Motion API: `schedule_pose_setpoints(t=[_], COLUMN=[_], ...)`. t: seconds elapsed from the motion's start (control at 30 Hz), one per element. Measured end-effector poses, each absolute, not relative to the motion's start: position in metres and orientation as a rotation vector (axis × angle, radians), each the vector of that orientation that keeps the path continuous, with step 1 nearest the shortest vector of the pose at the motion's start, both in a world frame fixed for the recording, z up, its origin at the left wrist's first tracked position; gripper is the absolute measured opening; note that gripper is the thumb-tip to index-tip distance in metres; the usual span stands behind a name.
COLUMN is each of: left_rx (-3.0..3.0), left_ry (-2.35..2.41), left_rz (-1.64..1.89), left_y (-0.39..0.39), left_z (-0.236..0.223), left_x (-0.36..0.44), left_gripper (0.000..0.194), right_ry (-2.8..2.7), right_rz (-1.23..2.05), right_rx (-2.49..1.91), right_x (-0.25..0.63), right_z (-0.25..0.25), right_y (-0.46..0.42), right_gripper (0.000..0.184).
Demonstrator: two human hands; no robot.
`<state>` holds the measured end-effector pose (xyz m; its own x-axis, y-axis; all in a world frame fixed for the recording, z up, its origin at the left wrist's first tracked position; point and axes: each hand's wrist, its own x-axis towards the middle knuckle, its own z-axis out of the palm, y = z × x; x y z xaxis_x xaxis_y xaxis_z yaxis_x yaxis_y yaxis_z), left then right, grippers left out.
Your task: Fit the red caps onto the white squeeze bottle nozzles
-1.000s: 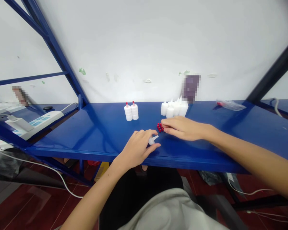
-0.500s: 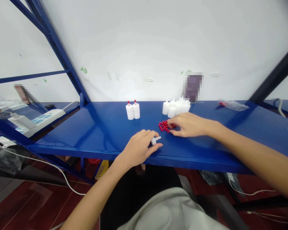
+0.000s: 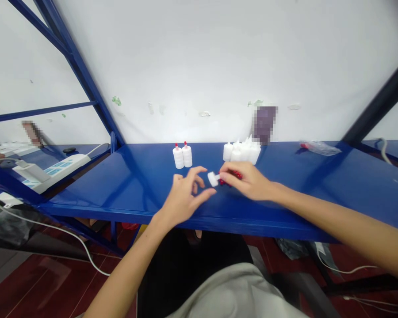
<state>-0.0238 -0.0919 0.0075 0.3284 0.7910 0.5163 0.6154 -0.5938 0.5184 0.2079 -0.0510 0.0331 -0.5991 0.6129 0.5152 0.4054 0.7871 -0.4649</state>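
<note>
A small white squeeze bottle (image 3: pixel 213 179) lies tilted between my hands, its base pointing left. Thumb and fingers of my right hand (image 3: pixel 248 180) are pinched round its nozzle end. Apart from the bottle, my left hand (image 3: pixel 182 196) has its fingers and thumb spread just to the left, holding nothing. Small red caps (image 3: pixel 237 174) are heaped on the table by my right hand, which partly hides them. Whether a cap is within the right fingers is hidden.
Two white bottles (image 3: pixel 178 159) with red tips stand upright on the blue table (image 3: pixel 135 185). A cluster of uncapped white bottles (image 3: pixel 242 151) stands right of them. Further right lies a clear plastic bag (image 3: pixel 321 148) with something red inside. A power strip (image 3: pixel 59 168) sits at left.
The white bottle has passed from my left hand to my right. My left fingers have opened, and my right hand has moved left from the red caps to the bottle.
</note>
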Motion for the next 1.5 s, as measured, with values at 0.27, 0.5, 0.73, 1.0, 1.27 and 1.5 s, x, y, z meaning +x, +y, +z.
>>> schedule_pose_setpoints(t=[0.27, 0.5, 0.73, 1.0, 1.27, 1.5], left_rx=[1.623, 2.006, 2.035, 1.546, 1.376, 1.647], left_ry=[1.443, 1.599, 1.597, 1.144, 0.885, 0.974], left_rz=[1.75, 1.346, 1.295, 1.277, 1.229, 1.14], left_y=[-0.001, 0.027, 0.006, -0.048, -0.08, -0.088], left_z=[0.036, 0.025, 0.017, 0.014, 0.004, 0.006], left_x=[-0.081, -0.064, -0.074, -0.052, -0.029, -0.026], left_gripper=[0.026, 0.035, 0.021, 0.02, 0.021, 0.026], right_ry=[-1.893, -2.067, -2.032, -2.056, -2.063, -2.048], right_rz=[-0.143, -0.366, -0.349, -0.239, -0.233, -0.216], right_rx=[-1.435, -1.652, -1.669, -1.721, -1.719, -1.423], right_x=[0.259, 0.248, 0.246, 0.247, 0.246, 0.24], right_z=[0.062, 0.047, 0.046, 0.047, 0.045, 0.047], right_y=[0.004, 0.017, 0.024, 0.027, 0.029, 0.01], right_gripper=[0.026, 0.033, 0.036, 0.038, 0.034, 0.04])
